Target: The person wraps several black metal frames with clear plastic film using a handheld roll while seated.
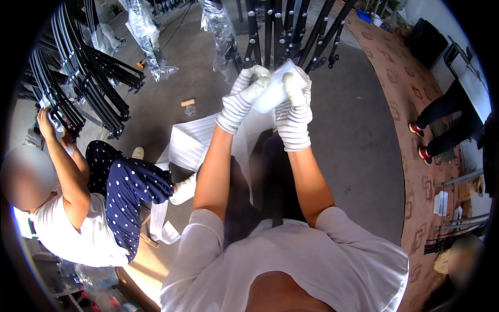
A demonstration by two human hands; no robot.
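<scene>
My left hand [244, 93] and my right hand [295, 106] wear white gloves with grey stripes. Between them, at the upper middle, is a whitish, translucent roll of plastic film [278, 89], held tilted. The right fingers wrap its right side, thumb laid along the front. At its left edge the left fingers are curled closed against the film; their exact grip is partly hidden. Beneath my hands, a long white strip of thin packing foam [192, 143] lies in folds across my lap and down to the floor. Just beyond the roll hang several black metal tubes [278, 31] with joints.
At the left sits a co-worker [88, 208] in polka-dot trousers, hands on another bundle of black tubes [78, 67]. Film-wrapped pieces [143, 39] hang at the back. A small cardboard tube [188, 103] lies on the floor. Another person's legs [442, 119] stand at the right by a table.
</scene>
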